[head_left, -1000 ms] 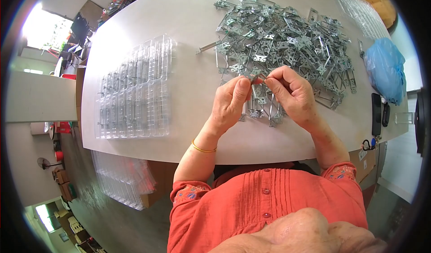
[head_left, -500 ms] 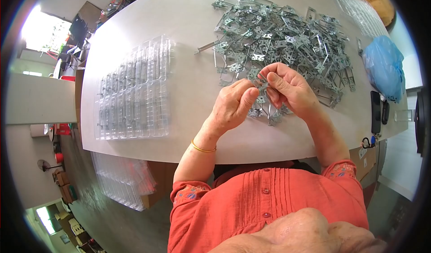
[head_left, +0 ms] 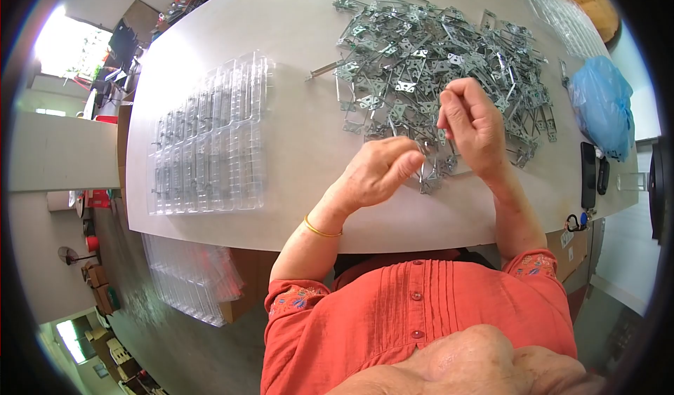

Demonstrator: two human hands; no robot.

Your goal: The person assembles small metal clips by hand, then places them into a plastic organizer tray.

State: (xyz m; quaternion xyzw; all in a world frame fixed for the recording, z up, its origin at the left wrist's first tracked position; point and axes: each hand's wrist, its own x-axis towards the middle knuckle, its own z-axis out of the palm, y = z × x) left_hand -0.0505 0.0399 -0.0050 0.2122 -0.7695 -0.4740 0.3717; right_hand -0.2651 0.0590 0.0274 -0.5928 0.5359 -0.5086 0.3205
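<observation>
A large heap of galvanized metal brackets with thin rods [head_left: 435,58] lies on the table in front of me. My left hand [head_left: 379,174] is at the near edge of the heap, its fingers curled with the thumb alongside; what they hold, if anything, is hidden. Up and to the right, my right hand [head_left: 477,125] is over the heap, thumb and fingers pressed together in a pinch. Anything between those fingertips is too small to make out. The two hands are apart.
Clear plastic blister trays [head_left: 210,142] with metal parts in their slots lie on the left of the white table [head_left: 309,219]. At right are a blue plastic bag [head_left: 600,104], a black phone [head_left: 587,174] and keys [head_left: 577,221]. More clear trays [head_left: 189,276] sit below the table edge.
My right hand has moved up and to the right, away from my left hand. The left hand has shifted slightly right and down. Before, the fingertips of both met around a small metal part.
</observation>
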